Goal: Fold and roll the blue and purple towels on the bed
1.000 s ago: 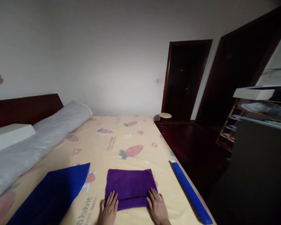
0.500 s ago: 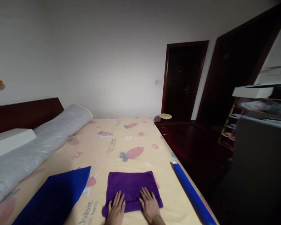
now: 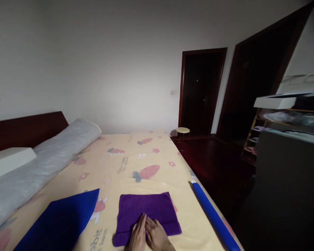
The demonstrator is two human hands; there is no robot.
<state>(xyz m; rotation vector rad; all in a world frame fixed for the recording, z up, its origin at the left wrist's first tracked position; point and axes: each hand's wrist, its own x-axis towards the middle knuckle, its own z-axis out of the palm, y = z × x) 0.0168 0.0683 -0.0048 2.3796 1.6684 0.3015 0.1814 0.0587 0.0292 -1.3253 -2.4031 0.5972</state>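
Observation:
A purple cloth (image 3: 143, 204) lies on the bed with a folded band along its near edge. Both hands rest on the near middle of this cloth, side by side and touching or almost so. My left hand (image 3: 138, 232) is turned somewhat on its side, fingers stretched forward and close together. Palm down, my right hand (image 3: 155, 233) lies with its fingers extended over the fabric. Neither hand grips anything.
Blue fabric (image 3: 60, 218) lies on the bed at left, and a long blue roll (image 3: 214, 216) runs along the right edge. A grey bolster (image 3: 65, 143) and a white box (image 3: 13, 160) are near the headboard. A stool (image 3: 182, 130) stands beyond the bed.
My hands have come together from the two sides of the cloth to its middle. The left hand has turned more onto its side. The view has shifted slightly.

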